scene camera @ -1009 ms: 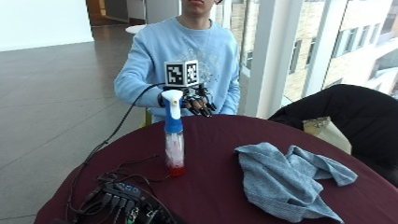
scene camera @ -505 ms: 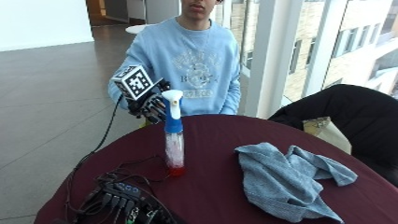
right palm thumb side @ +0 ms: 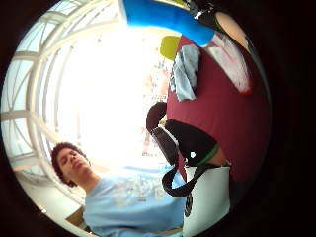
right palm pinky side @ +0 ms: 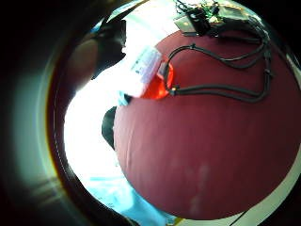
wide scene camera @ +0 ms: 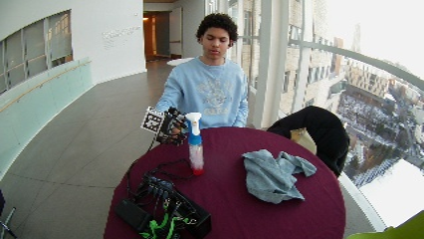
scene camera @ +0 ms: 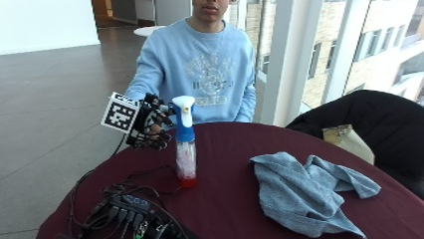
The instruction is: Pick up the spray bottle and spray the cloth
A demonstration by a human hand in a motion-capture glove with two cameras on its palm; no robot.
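round table under a dark red cloth (scene camera: 225, 209). on it, well to one side, a crumpled grey-blue cloth (scene camera: 301, 191). nearer the middle, upright, a clear plastic spray bottle with blue collar, white trigger head and red liquid at the bottom (scene camera: 185, 149). just beside its head, black-gloved right hand (scene camera: 151, 128), fingers loosely curled, grasping nothing.

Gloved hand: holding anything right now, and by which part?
Nothing held. The gloved right hand is beside the spray bottle, level with its blue neck, fingers loosely spread toward it but not closed around it. The bottle stands upright on the table.
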